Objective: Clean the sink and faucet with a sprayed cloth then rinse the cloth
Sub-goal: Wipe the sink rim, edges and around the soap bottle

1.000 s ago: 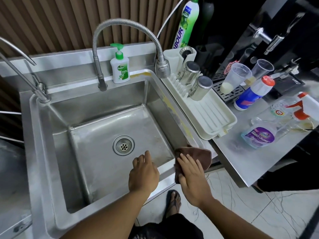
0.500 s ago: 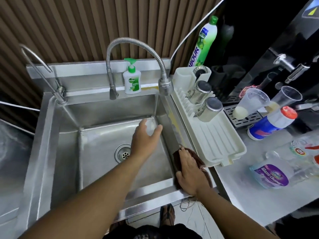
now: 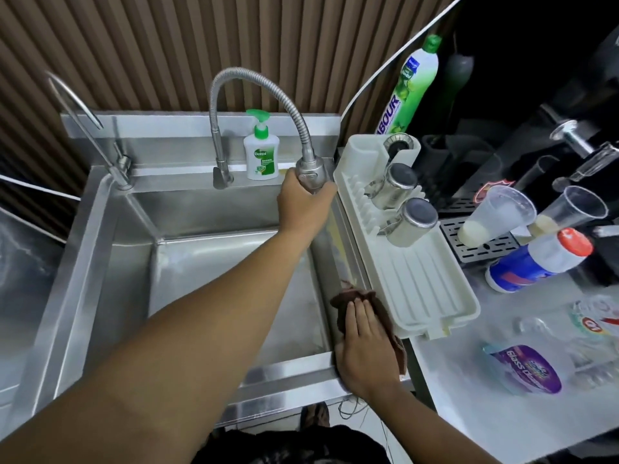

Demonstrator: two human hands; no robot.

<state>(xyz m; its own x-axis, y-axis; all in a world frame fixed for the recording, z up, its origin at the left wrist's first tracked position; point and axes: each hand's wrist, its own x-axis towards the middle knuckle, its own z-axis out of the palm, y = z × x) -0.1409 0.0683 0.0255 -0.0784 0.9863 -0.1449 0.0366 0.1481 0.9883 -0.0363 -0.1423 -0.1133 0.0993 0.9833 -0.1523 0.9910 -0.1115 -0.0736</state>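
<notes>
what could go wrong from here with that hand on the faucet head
The left hand grips the spray head at the sink's right edge, beside the drying rack; if water starts, it may splash the rack and metal cups. The right hand only presses flat on the brown cloth on the rim, so it could slip off.

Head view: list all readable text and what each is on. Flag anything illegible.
"Dettol" on the soap pump bottle; its smaller print is too small to read.
"ABOUR" on the tall green bottle; the first letters are hidden behind the rack.
"Glass Cleaner" on the purple label of the spray bottle, lying flat, blurred.
Blue bottle, red badge and round logo: unreadable.
</notes>
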